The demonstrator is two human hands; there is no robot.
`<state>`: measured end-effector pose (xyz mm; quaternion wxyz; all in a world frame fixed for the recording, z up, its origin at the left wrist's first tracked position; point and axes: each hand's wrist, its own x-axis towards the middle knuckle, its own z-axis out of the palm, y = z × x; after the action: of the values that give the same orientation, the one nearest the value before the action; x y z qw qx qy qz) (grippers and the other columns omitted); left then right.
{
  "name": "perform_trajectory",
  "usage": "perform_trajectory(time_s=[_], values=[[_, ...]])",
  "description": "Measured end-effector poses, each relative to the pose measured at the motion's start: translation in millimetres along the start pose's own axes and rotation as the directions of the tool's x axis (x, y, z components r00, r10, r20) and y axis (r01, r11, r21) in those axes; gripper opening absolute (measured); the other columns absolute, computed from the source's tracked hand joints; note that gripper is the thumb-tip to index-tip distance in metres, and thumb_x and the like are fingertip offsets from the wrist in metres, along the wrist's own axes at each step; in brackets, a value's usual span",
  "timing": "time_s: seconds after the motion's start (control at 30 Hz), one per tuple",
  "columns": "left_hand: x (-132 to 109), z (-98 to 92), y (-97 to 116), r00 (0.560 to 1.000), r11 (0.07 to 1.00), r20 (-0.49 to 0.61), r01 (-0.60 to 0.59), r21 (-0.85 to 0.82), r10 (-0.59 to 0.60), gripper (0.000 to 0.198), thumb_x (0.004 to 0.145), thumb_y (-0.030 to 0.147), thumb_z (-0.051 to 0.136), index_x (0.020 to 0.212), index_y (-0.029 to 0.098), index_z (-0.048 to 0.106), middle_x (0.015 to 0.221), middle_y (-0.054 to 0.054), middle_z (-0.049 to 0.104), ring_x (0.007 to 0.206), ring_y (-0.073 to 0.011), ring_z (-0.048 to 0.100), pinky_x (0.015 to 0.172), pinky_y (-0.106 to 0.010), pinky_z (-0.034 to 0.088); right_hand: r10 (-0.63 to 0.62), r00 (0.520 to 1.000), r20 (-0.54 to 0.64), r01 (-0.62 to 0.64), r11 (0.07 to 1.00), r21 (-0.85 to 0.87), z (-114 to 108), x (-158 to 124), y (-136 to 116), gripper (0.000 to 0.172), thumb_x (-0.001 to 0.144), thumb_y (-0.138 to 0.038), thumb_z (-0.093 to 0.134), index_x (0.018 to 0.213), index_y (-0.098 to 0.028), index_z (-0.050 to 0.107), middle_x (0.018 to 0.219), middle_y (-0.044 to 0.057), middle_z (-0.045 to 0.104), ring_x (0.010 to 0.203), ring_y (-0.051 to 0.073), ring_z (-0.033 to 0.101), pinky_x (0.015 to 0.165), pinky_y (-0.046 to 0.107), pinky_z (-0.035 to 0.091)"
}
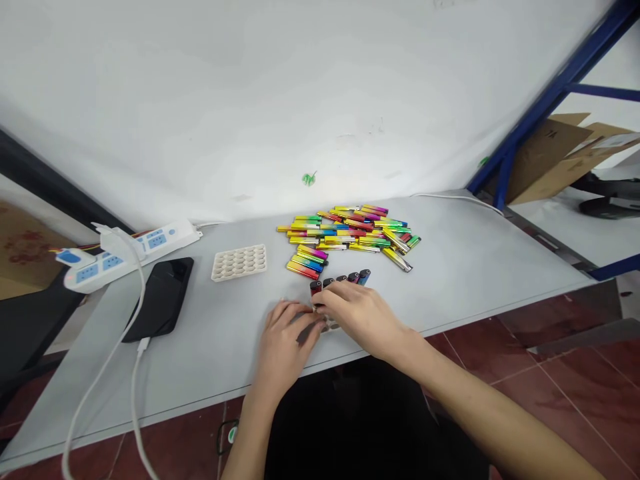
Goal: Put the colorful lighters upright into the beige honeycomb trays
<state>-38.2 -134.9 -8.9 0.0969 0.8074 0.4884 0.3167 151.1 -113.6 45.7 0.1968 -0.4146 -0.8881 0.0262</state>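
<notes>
A pile of several colourful lighters (350,233) lies on the grey table (465,267) near the wall. In front of the pile my right hand (357,313) covers a row of upright lighters (345,280), whose dark tops show above my fingers. My fingers are curled round them. My left hand (285,333) sits just to the left, fingers bent and touching the same row near the table's front edge. A white tray with round holes (239,262) lies to the left of the pile.
A black phone (163,297) on a white cable lies at the left, beside a white power strip (125,253). A white wall stands behind the table. A blue metal frame (545,100) and cardboard (555,157) are at the right. Red floor tiles lie below.
</notes>
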Motion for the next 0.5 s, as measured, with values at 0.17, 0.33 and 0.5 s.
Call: perform_trajectory(time_s=[0.17,0.33,0.5], values=[[-0.9,0.9,-0.5,1.0,1.0,-0.003,0.003,-0.003,-0.003,0.016,0.094,0.026,0.058,0.101,0.028,0.073,0.102,-0.003,0.07,0.106,-0.0238,0.059,0.101,-0.048,0.045,-0.005,1.0,-0.023,0.004,0.999,-0.033,-5.4,1.4,1.2,0.026,0.091,-0.01,0.053,0.109,-0.024,0.064,0.103,0.004,0.063,0.08,0.015,0.056,0.059,0.025,0.038],[-1.7,2.3,-0.9,1.0,1.0,-0.002,0.007,-0.003,-0.007,0.014,0.094,0.026,0.059,0.097,0.028,0.073,0.103,-0.003,0.071,0.108,-0.0242,0.058,0.102,-0.048,0.044,0.073,0.994,-0.077,-0.082,0.989,-0.119,-2.8,0.6,-4.9,0.027,0.095,-0.022,0.051,0.117,-0.029,0.066,0.092,0.004,0.054,0.061,0.011,0.043,0.047,0.022,0.025],[-0.2,1.3,-1.1,1.0,1.0,-0.006,-0.002,-0.005,0.002,0.014,0.094,0.025,0.058,0.097,0.027,0.072,0.101,-0.003,0.07,0.106,-0.0232,0.058,0.102,-0.048,0.044,0.088,0.996,-0.034,-0.091,0.99,-0.106,-7.7,-4.0,-12.4,0.04,0.097,-0.024,0.047,0.135,-0.029,0.055,0.094,0.006,0.054,0.061,0.013,0.048,0.045,0.023,0.03]])
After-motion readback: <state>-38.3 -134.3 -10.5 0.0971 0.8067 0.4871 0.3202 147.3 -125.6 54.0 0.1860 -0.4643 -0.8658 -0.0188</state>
